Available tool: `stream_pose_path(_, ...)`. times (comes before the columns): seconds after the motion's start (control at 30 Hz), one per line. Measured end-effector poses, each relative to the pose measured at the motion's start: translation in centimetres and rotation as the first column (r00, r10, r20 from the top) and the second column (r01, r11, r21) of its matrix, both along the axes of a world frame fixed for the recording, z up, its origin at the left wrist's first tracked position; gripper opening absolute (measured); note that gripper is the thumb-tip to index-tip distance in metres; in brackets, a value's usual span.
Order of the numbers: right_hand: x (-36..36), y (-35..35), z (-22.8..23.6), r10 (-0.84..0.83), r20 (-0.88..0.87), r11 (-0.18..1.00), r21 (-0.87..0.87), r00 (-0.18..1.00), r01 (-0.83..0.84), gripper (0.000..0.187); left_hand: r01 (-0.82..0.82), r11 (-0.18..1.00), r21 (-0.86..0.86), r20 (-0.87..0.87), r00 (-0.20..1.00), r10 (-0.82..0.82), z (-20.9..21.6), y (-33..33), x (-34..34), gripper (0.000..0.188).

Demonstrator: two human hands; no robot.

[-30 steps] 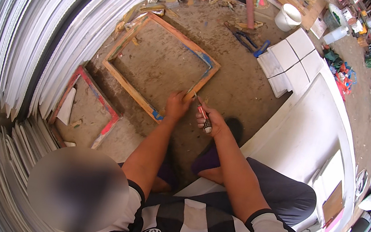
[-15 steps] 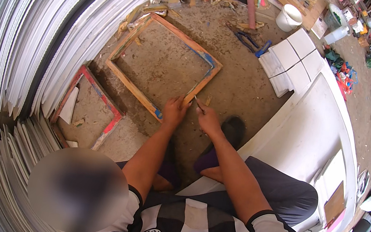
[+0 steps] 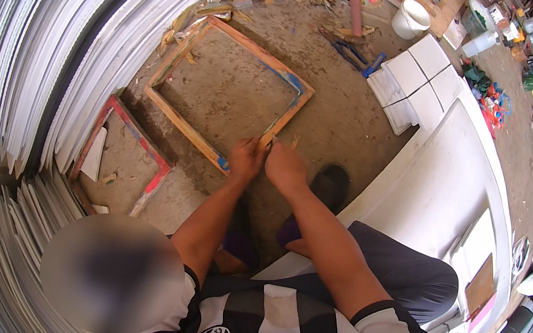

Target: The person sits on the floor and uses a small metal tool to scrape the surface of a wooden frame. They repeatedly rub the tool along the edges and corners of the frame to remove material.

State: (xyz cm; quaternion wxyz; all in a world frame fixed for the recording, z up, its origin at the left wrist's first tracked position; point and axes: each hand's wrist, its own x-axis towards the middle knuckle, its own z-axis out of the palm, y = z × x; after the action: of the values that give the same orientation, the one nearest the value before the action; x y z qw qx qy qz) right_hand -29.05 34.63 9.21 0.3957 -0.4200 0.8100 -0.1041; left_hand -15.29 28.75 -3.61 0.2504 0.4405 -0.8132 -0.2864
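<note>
A wooden frame (image 3: 184, 129), smeared with blue and orange paint, lies on the dirty floor ahead. At its near corner my left hand (image 3: 246, 159) is closed around the wood. My right hand (image 3: 285, 168) is closed beside that corner, its fingertips up against the frame's edge. A thin pointed tool sits in it; the fingers now hide most of the tool, so its exact kind cannot be made out. To the left a smaller frame (image 3: 140, 136) with red paint lies on the floor, a white scrap (image 3: 95, 153) inside it.
Stacked white sheets (image 3: 29, 48) line the left. To the right are a large white panel (image 3: 435, 167), white square stacks (image 3: 410, 74), blue-handled pliers (image 3: 373, 65) and a white bucket (image 3: 411, 20). Scrap litters the far floor. My dark shoe (image 3: 330, 186) is just right of my hands.
My right hand has moved left, up against the frame's corner, and turned so that its back covers the tool. My left hand keeps its hold on the frame. The whole view has shifted slightly.
</note>
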Motion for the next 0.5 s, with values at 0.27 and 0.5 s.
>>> stream_pose_path(0.27,-1.6,1.5,-3.7,-0.478,0.675,0.849,0.191,0.562,0.492,0.046,-0.041,0.999,-0.003,0.069,0.997,0.041,0.3,0.0,-0.1,0.040)
stream_pose_path(0.5,0.3,4.1,-11.4,-0.044,-0.119,0.930,-0.369,0.992,-0.003,0.043,0.000,0.996,-0.086,0.019,1.000,0.002,-0.5,-0.4,0.0,0.039)
